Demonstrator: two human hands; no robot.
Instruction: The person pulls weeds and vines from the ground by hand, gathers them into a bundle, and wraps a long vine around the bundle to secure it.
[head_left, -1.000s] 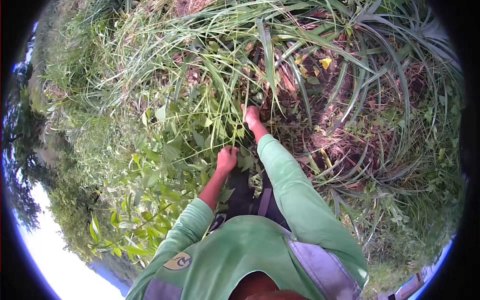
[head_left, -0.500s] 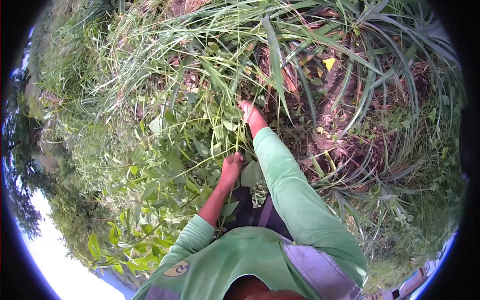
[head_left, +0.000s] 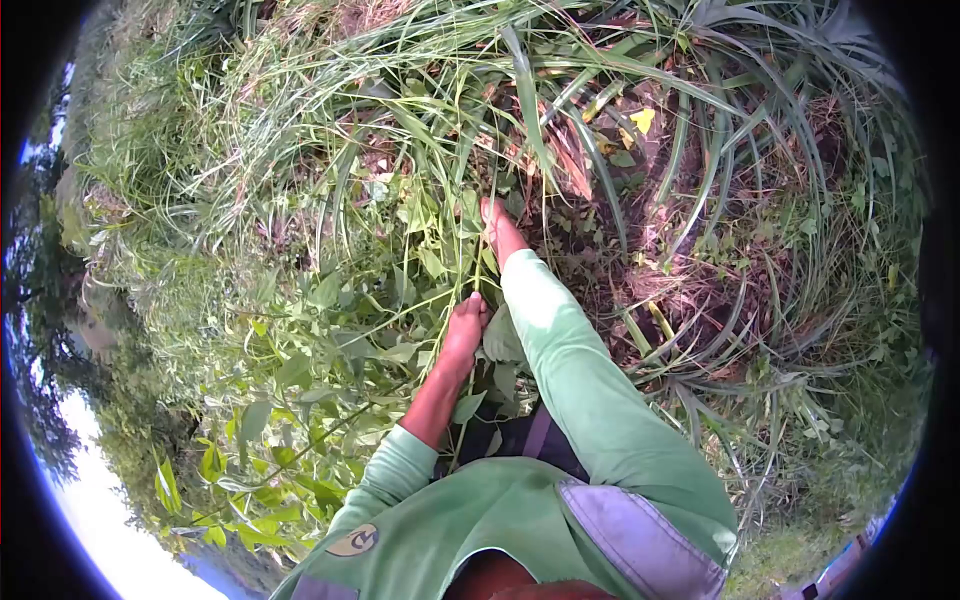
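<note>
My left hand [head_left: 466, 327] is closed around green weed stems [head_left: 477, 278], low in the middle of the head view, with the thumb up against them. Farther forward, my right hand [head_left: 498, 228] reaches in among the leaves at the base of the long grass. Its fingers are curled and partly hidden by foliage, so what they hold, if anything, cannot be made out. Leafy weeds [head_left: 430, 215] surround both hands, and a broad leaf [head_left: 503, 338] hangs just right of my left hand.
Long spiky-leaved plants [head_left: 720, 130] arch over brown soil [head_left: 690, 290] on the right. A yellow leaf [head_left: 642, 120] lies there. Dense grass [head_left: 330, 80] covers the far side, and tall leafy stems [head_left: 290, 460] stand left of my body. Trees [head_left: 40, 350] are at the left edge.
The left hand has moved slightly forward, nearer the right hand. The stems and leaves around both hands have shifted, and the view has turned slightly.
</note>
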